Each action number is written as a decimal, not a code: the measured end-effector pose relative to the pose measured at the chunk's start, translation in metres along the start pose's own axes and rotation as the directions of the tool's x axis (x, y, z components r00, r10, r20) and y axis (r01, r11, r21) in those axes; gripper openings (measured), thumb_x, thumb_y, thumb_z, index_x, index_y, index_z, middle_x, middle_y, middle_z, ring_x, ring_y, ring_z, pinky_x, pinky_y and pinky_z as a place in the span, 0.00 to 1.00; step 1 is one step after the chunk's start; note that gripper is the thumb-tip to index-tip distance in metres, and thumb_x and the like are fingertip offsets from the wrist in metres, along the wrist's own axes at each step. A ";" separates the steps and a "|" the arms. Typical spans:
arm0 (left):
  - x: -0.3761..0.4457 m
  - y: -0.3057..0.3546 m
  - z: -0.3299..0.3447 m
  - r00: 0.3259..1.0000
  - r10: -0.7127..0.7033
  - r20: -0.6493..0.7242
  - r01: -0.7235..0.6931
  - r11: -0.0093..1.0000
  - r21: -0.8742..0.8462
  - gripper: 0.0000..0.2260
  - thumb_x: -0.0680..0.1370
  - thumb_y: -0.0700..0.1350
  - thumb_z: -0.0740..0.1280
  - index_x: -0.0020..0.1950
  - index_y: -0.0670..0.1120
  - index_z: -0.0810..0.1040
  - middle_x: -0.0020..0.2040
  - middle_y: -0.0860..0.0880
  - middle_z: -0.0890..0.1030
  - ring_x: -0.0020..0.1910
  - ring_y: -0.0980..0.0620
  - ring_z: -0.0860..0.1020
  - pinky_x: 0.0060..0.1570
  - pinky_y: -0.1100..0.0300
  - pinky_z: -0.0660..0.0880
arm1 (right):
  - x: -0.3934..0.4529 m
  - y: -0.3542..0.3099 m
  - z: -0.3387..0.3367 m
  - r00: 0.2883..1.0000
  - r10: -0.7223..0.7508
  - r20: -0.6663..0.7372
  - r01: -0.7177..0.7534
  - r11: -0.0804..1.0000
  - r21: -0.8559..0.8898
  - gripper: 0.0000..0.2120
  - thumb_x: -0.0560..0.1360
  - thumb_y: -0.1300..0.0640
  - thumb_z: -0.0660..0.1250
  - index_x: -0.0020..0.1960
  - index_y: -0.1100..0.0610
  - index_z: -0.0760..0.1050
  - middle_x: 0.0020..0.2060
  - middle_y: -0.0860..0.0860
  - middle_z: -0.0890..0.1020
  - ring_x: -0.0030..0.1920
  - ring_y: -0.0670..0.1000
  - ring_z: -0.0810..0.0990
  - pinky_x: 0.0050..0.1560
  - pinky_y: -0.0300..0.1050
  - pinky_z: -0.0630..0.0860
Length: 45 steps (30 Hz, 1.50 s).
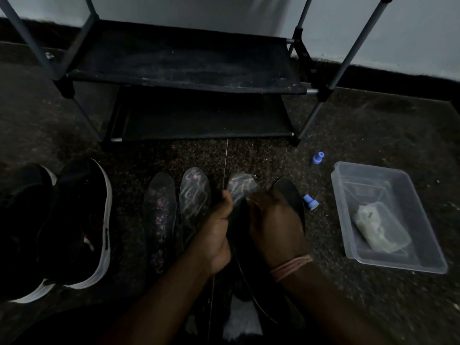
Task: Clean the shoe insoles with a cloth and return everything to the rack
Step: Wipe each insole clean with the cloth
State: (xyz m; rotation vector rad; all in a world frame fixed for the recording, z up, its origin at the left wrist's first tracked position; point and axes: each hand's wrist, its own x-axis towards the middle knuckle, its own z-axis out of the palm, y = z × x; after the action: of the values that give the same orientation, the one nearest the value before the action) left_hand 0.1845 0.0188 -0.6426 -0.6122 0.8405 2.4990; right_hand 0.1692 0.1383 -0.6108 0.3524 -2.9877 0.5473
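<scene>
both hands [249, 225] around insole [240, 185]

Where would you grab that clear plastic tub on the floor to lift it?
Probably by the rim of the clear plastic tub, one hand on each long side, coming from above. It sits open-topped and flat on the floor, with a lip running round the top; the pale cloth lying inside leaves the edges free.

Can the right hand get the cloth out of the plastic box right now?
Probably not at once: the right hand is busy gripping an insole with the left hand. The cloth lies uncovered in the open plastic box nearby, so the path looks free.
</scene>
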 end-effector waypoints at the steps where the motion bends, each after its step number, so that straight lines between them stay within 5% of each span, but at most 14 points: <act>1: 0.000 0.001 -0.001 1.000 0.005 -0.004 -0.005 1.000 -0.012 0.27 0.82 0.63 0.56 0.66 0.44 0.80 0.65 0.41 0.81 0.64 0.44 0.80 0.66 0.47 0.73 | -0.002 -0.004 0.002 0.998 -0.038 0.041 0.038 0.999 0.002 0.09 0.79 0.50 0.60 0.43 0.50 0.76 0.42 0.49 0.78 0.38 0.50 0.78 0.39 0.47 0.74; 6: -0.001 -0.004 0.003 0.999 -0.033 0.023 0.033 0.999 0.005 0.28 0.83 0.62 0.54 0.70 0.44 0.77 0.66 0.41 0.80 0.66 0.44 0.79 0.68 0.47 0.71 | 0.010 0.018 -0.002 0.994 0.062 -0.091 -0.060 0.998 0.019 0.13 0.78 0.52 0.59 0.37 0.53 0.75 0.38 0.53 0.76 0.40 0.55 0.76 0.42 0.54 0.74; 10: -0.002 0.002 0.001 1.000 0.008 0.013 -0.008 1.000 -0.014 0.27 0.82 0.62 0.56 0.69 0.45 0.78 0.64 0.42 0.81 0.64 0.44 0.80 0.63 0.48 0.75 | -0.002 -0.002 0.001 0.997 -0.067 -0.044 0.066 0.997 -0.028 0.07 0.76 0.53 0.65 0.39 0.51 0.77 0.39 0.50 0.79 0.37 0.50 0.78 0.40 0.40 0.64; 16: -0.003 -0.005 0.006 1.000 -0.018 0.025 0.017 1.000 0.017 0.25 0.83 0.61 0.55 0.65 0.45 0.81 0.64 0.42 0.82 0.63 0.45 0.80 0.67 0.46 0.72 | 0.010 0.027 0.001 0.986 0.099 -0.138 -0.083 0.990 0.115 0.10 0.77 0.55 0.60 0.40 0.54 0.76 0.40 0.53 0.77 0.41 0.53 0.77 0.44 0.54 0.75; 20: -0.002 0.001 0.001 1.000 -0.009 0.014 0.010 0.998 -0.062 0.25 0.82 0.61 0.56 0.60 0.45 0.84 0.63 0.41 0.82 0.61 0.44 0.82 0.62 0.47 0.74 | -0.001 0.001 0.001 0.990 -0.109 -0.089 0.118 0.987 0.110 0.05 0.76 0.58 0.66 0.45 0.54 0.81 0.42 0.52 0.81 0.42 0.48 0.76 0.43 0.43 0.71; 25: -0.002 -0.007 0.004 0.999 -0.026 0.019 0.026 1.000 0.002 0.25 0.83 0.60 0.55 0.67 0.45 0.80 0.65 0.42 0.81 0.64 0.44 0.80 0.68 0.45 0.72 | 0.009 0.023 0.004 0.992 0.076 -0.105 -0.062 0.990 0.125 0.12 0.79 0.50 0.58 0.43 0.52 0.77 0.42 0.52 0.77 0.43 0.54 0.77 0.46 0.55 0.75; 30: -0.001 -0.005 -0.001 1.000 -0.009 0.010 0.009 0.999 -0.032 0.24 0.81 0.60 0.58 0.65 0.46 0.82 0.64 0.41 0.81 0.63 0.44 0.81 0.65 0.46 0.73 | 0.001 0.007 0.000 0.997 -0.080 -0.022 0.081 0.990 0.111 0.08 0.77 0.56 0.63 0.40 0.52 0.78 0.40 0.52 0.79 0.41 0.50 0.76 0.43 0.43 0.70; 34: -0.004 -0.010 0.007 0.997 -0.039 0.067 0.038 0.999 0.025 0.26 0.82 0.60 0.56 0.70 0.45 0.76 0.66 0.42 0.80 0.65 0.45 0.79 0.64 0.48 0.75 | 0.014 0.034 -0.003 0.993 0.075 -0.092 -0.057 0.982 0.179 0.08 0.78 0.56 0.62 0.43 0.54 0.78 0.42 0.53 0.79 0.43 0.53 0.78 0.45 0.56 0.76; 39: -0.001 -0.007 -0.001 0.999 -0.016 0.037 0.014 0.999 0.051 0.25 0.81 0.62 0.59 0.71 0.47 0.77 0.67 0.43 0.80 0.67 0.44 0.78 0.67 0.45 0.73 | 0.008 0.018 -0.002 0.995 -0.049 -0.087 0.063 0.984 0.169 0.09 0.78 0.54 0.61 0.43 0.53 0.79 0.41 0.51 0.78 0.42 0.53 0.77 0.44 0.52 0.75; 45: -0.002 -0.014 0.006 0.998 0.038 0.041 -0.041 0.996 0.085 0.24 0.80 0.55 0.60 0.72 0.45 0.75 0.67 0.42 0.79 0.68 0.44 0.77 0.72 0.43 0.69 | 0.015 0.031 -0.002 0.996 0.021 -0.082 -0.007 0.986 0.168 0.10 0.77 0.55 0.61 0.43 0.54 0.79 0.40 0.52 0.80 0.43 0.54 0.78 0.45 0.55 0.75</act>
State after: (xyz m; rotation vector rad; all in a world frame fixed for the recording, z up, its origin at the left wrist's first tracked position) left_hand 0.1915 0.0329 -0.6436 -0.5213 0.9483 2.4872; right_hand 0.1472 0.1640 -0.6170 0.3124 -2.8735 0.7980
